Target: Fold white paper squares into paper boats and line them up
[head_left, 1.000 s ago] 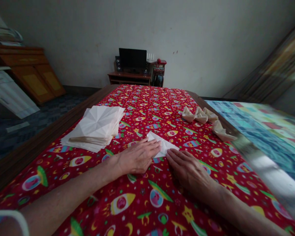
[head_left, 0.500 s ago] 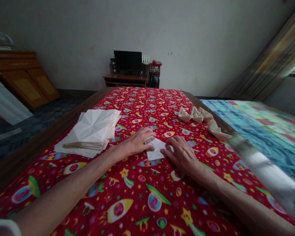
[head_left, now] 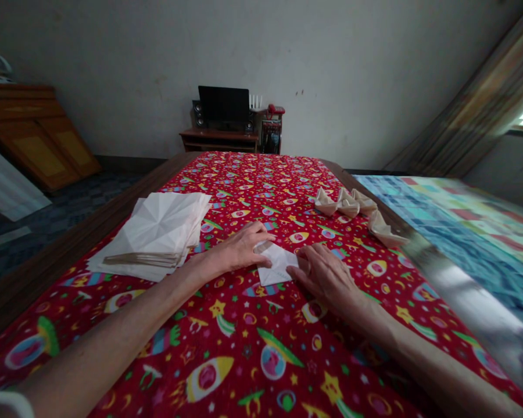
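A small white folded paper (head_left: 277,268) lies on the red patterned tablecloth in front of me. My left hand (head_left: 249,246) grips its left corner, the thumb on the near side and the fingers curled round the far side. On the opposite edge, my right hand (head_left: 325,268) pinches the paper between thumb and bent fingers. Some of the fingertips are hidden. To the left rests a stack of creased white paper sheets (head_left: 161,223). Several folded paper boats (head_left: 347,203) stand at the right, one of them (head_left: 384,230) nearer to me.
The red tablecloth (head_left: 261,348) covers a long dark wooden table (head_left: 131,188). A bed with a colourful cover (head_left: 422,220) adjoins on the right. Beyond the far end are a desk (head_left: 218,139) with a monitor (head_left: 224,107) and a red telephone (head_left: 275,109). A wooden cabinet (head_left: 39,136) stands left.
The view has shifted slightly. Both hands stay at the folded paper; the right hand's fingers lie a little closer over its right edge, and the paper has turned slightly.
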A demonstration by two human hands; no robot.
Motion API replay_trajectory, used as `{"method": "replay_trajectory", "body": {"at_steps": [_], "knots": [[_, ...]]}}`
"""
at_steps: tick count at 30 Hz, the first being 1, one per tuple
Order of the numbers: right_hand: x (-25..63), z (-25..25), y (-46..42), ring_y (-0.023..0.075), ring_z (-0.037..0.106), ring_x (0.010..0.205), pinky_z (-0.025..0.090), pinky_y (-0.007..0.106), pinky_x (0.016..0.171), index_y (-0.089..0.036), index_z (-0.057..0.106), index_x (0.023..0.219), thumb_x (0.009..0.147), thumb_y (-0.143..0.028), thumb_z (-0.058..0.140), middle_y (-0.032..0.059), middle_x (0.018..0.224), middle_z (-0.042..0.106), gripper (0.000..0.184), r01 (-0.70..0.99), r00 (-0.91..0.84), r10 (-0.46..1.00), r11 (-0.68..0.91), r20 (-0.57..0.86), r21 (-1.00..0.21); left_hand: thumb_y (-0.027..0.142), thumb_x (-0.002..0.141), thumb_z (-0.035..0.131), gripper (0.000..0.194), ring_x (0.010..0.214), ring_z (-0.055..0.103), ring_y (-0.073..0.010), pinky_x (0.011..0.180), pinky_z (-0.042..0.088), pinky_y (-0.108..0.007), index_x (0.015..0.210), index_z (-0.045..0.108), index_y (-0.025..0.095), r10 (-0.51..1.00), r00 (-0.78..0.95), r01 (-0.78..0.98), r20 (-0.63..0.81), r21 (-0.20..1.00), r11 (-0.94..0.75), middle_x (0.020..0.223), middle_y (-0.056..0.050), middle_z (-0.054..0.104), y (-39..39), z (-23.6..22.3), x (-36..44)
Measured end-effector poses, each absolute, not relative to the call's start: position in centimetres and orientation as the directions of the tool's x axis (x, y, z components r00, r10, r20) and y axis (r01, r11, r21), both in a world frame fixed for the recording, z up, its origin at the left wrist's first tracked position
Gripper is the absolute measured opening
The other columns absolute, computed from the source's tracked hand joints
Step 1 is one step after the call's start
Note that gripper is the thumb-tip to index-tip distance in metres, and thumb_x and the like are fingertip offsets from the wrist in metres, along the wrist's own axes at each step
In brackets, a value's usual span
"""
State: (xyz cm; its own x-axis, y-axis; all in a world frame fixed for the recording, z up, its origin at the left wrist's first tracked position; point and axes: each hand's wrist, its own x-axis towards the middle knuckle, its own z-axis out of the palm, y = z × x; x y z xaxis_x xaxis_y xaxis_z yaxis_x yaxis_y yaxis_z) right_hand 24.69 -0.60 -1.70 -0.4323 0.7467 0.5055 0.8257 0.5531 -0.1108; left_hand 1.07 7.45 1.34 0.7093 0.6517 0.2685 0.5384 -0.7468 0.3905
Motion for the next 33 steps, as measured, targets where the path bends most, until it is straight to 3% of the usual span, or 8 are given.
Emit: {"method": "replay_trajectory", "body": {"at_steps": [10,15,20,23,30,33], "knots": [[24.6,-2.0,-1.1,0.024,0.058,0.091,0.047,0.037,0.075,-0.027,0.055,0.109,0.089,-0.037,0.049,0.0091,0.099,0.06,0.023,0.829,-0.418,0.753,0.545,0.509,-0.126,0.035,0.07,0.075,0.05,0.105,0.052,-0.0224,0.093,0.043,-0.034,0.114,0.061,0.017,0.59,0.746,0.49,0.308,0.345,-0.8,0.111,-0.008,0.054,7.7,0.8,0.8],[24.2,-2.3,-0.9,0.0238,0.058,0.097,0.045,0.036,0.08,-0.022,0.053,0.115,0.087,-0.042,0.051,0.0104,0.108,0.062,0.035,0.847,-0.291,0.8,0.471,0.525,-0.248,0.028,0.072,0.074,0.053,0.116,0.048,-0.0245,0.101,0.038,-0.038,0.12,0.056,0.015,0.544,0.79,0.444,0.283,0.349,-0.825,0.12,-0.011,0.057,7.9,0.9,0.9],[23.2,-0.8,-0.2,0.0156,0.057,0.067,0.038,0.025,0.057,-0.019,0.06,0.084,0.082,-0.036,0.056,0.0033,0.076,0.064,0.018,0.851,-0.247,0.926,0.348,0.284,-0.393,0.027,0.072,0.074,0.055,0.115,0.048,-0.0242,0.1,0.038,-0.039,0.122,0.054,0.016,0.562,0.788,0.458,0.25,0.371,-0.808,0.12,-0.011,0.058,7.9,1.0,1.2],[22.9,-0.3,0.1,0.0133,0.054,0.061,0.035,0.023,0.054,-0.018,0.058,0.077,0.082,-0.03,0.053,0.0012,0.07,0.061,0.013,0.824,-0.256,0.918,0.37,0.302,-0.429,0.026,0.071,0.074,0.057,0.112,0.05,-0.0236,0.097,0.04,-0.038,0.124,0.053,0.018,0.556,0.789,0.452,0.26,0.367,-0.813,0.116,-0.01,0.058,7.8,1.1,1.3],[22.7,-0.8,-0.3,0.014,0.05,0.064,0.034,0.025,0.057,-0.018,0.053,0.078,0.085,-0.024,0.051,0.0023,0.072,0.058,0.009,0.797,-0.338,0.828,0.505,0.448,-0.332,0.028,0.072,0.073,0.056,0.1,0.052,-0.0223,0.088,0.041,-0.035,0.124,0.054,0.021,0.548,0.779,0.484,0.305,0.264,-0.834,0.103,-0.006,0.059,7.6,1.4,1.3],[22.5,-0.8,-0.6,0.0143,0.047,0.064,0.032,0.026,0.058,-0.018,0.051,0.078,0.088,-0.02,0.046,0.0026,0.071,0.055,0.011,0.792,-0.38,0.78,0.552,0.497,-0.261,0.031,0.075,0.07,0.035,0.1,0.051,-0.0223,0.088,0.037,-0.035,0.108,0.063,0.022,0.569,0.762,0.523,0.31,0.224,-0.822,0.1,-0.004,0.062,7.5,1.4,1.2]]}}
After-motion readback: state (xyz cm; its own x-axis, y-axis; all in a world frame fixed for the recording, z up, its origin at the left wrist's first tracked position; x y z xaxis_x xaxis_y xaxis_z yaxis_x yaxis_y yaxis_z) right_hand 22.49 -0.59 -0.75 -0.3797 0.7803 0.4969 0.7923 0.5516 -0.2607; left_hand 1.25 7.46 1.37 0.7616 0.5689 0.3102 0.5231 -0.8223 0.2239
